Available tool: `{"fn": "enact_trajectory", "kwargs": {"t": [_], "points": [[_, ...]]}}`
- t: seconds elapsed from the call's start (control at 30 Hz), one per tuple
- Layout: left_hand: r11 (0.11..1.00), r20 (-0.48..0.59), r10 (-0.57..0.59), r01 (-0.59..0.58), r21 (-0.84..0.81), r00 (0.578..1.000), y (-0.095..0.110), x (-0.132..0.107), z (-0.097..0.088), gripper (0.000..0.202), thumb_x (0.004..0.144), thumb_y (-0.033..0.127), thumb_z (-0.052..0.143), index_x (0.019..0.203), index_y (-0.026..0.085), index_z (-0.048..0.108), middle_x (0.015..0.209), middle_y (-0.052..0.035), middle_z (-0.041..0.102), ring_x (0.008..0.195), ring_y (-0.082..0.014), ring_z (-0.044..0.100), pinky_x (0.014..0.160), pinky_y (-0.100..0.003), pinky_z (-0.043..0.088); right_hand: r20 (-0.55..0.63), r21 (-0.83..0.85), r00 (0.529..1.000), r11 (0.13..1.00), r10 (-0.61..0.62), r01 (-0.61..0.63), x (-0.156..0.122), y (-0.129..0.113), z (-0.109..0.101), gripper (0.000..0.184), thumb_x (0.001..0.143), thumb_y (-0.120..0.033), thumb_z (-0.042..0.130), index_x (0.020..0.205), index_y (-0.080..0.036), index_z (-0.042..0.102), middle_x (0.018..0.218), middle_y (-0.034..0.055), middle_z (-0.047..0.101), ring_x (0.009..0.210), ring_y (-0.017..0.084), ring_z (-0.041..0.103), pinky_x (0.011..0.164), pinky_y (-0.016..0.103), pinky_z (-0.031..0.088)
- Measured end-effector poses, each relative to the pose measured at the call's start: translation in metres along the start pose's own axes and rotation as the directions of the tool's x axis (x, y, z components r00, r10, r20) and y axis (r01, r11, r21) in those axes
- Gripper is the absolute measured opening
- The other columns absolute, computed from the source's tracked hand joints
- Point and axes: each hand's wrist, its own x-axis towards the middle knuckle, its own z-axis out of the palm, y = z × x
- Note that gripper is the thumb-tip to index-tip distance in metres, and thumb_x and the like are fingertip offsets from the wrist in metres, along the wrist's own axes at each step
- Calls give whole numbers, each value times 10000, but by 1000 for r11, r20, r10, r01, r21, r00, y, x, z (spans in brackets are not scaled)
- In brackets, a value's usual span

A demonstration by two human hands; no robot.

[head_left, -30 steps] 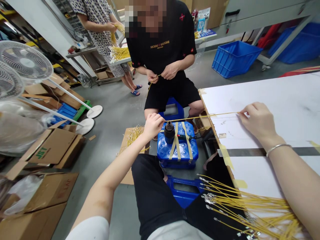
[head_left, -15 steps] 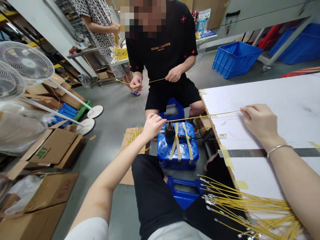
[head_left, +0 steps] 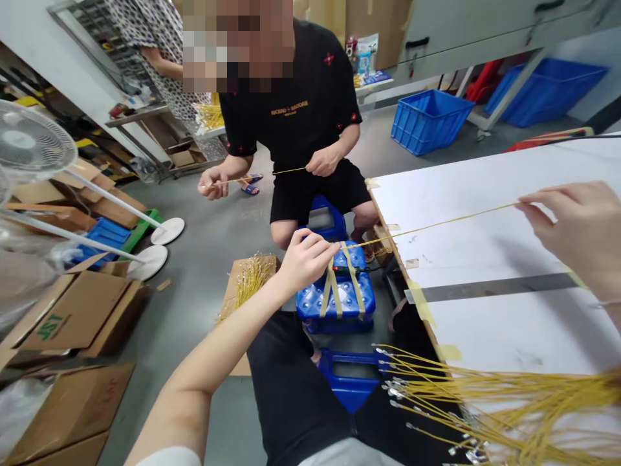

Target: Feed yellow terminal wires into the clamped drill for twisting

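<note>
A thin yellow wire (head_left: 436, 224) runs taut between my two hands, above the edge of the white table (head_left: 490, 259). My left hand (head_left: 305, 259) pinches its left end just over a blue plastic stool (head_left: 339, 294) that has a tool taped onto its top. My right hand (head_left: 582, 230) pinches the other end over the table, at the right of the view. A bundle of yellow wires with metal terminals (head_left: 485, 408) lies fanned out on the table's near edge, below my right arm.
A person in a black shirt (head_left: 295, 116) sits facing me and stretches another yellow wire between both hands. More wires lie on a cardboard sheet (head_left: 245, 285) on the floor. Cardboard boxes (head_left: 63, 317) and fans (head_left: 29, 145) stand at left, blue crates (head_left: 427, 120) behind.
My right hand has drawn the wire further right and slightly up; the view shifted with it. The seated person has spread their hands wider along their own wire.
</note>
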Motion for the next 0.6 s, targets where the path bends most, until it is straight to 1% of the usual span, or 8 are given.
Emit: {"fn": "enact_trajectory", "kwargs": {"t": [0.1, 0.2, 0.27, 0.37, 0.43, 0.47, 0.53, 0.6], "points": [[998, -33, 40, -41, -43, 999, 19, 21, 11, 191, 973, 141, 518, 1077, 211, 662, 804, -3, 723, 790, -146, 615, 868, -360, 402, -32, -121, 999, 992, 39, -43, -12, 32, -10, 336, 998, -367, 437, 1003, -145, 689, 966, 166, 662, 1026, 293, 586, 864, 380, 455], [993, -52, 62, -67, -101, 997, 34, 41, 27, 213, 974, 130, 509, 1094, 217, 662, 810, -2, 724, 803, -149, 617, 877, -367, 396, -57, -228, 995, 969, 86, -97, -21, 60, -9, 356, 985, -361, 459, 969, -104, 706, 926, 187, 661, 975, 281, 577, 808, 356, 451], [988, -29, 60, -63, -138, 998, 43, 56, 41, 219, 981, 137, 501, 1096, 218, 669, 819, -4, 724, 818, -152, 617, 888, -371, 392, -52, -253, 990, 957, 134, -143, -24, 75, -6, 363, 985, -345, 461, 982, -85, 714, 949, 198, 658, 979, 278, 564, 809, 349, 439], [985, 105, -5, 23, -173, 995, 59, 77, 64, 248, 981, 145, 480, 1108, 211, 682, 863, -35, 731, 885, -180, 623, 922, -395, 392, 10, -235, 975, 949, 220, -212, -24, 93, -1, 348, 982, -296, 469, 1043, -50, 708, 1004, 222, 644, 1021, 267, 541, 868, 339, 411], [978, 222, -82, 122, -172, 972, 72, 88, 76, 284, 957, 146, 500, 1182, 196, 667, 996, -82, 738, 998, -224, 624, 953, -425, 398, 108, -207, 953, 944, 282, -256, -23, 100, 1, 354, 968, -240, 489, 1190, -29, 665, 1088, 236, 631, 1048, 256, 531, 858, 331, 388], [971, 273, -121, 171, -165, 954, 78, 92, 79, 314, 942, 150, 518, 1225, 187, 650, 1087, -107, 726, 1056, -247, 615, 967, -441, 402, 173, -195, 934, 941, 311, -277, -24, 103, 0, 394, 961, -213, 493, 1292, -38, 617, 1130, 232, 627, 1036, 248, 536, 828, 328, 376], [958, 349, -177, 242, -154, 920, 90, 94, 79, 355, 925, 169, 545, 1271, 179, 625, 1247, -140, 672, 1138, -282, 591, 987, -465, 412, 289, -173, 882, 927, 371, -333, -29, 104, -3, 454, 961, -184, 475, 1401, -99, 551, 1176, 200, 637, 975, 225, 559, 766, 323, 346], [947, 394, -184, 270, -174, 900, 98, 90, 71, 325, 929, 198, 554, 1243, 178, 634, 1314, -148, 631, 1165, -294, 581, 992, -471, 425, 366, -120, 831, 907, 419, -405, -39, 103, -12, 400, 963, -192, 483, 1339, -134, 605, 1143, 158, 667, 920, 196, 577, 753, 311, 339]]}}
